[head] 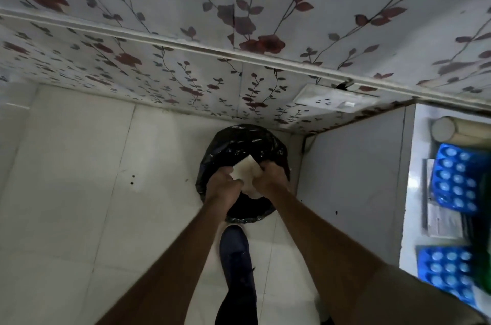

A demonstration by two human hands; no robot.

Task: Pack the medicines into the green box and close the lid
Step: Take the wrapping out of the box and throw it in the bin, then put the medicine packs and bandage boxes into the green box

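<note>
Both hands grip one pale, crumpled paper wad [245,174] over a black-lined bin [240,146]: left hand [224,182] closed on its near edge, right hand [273,172] clenched on the far side. Blue blister packs [455,182] lie on the counter [413,191], well right of the hands.

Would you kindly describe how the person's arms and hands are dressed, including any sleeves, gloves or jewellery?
Both forearms are bare. The left hand and right hand wear no gloves, and no watch, bracelet or ring shows. An olive-brown short sleeve covers the right upper arm at the lower right edge. No sleeve shows on the left arm.
</note>
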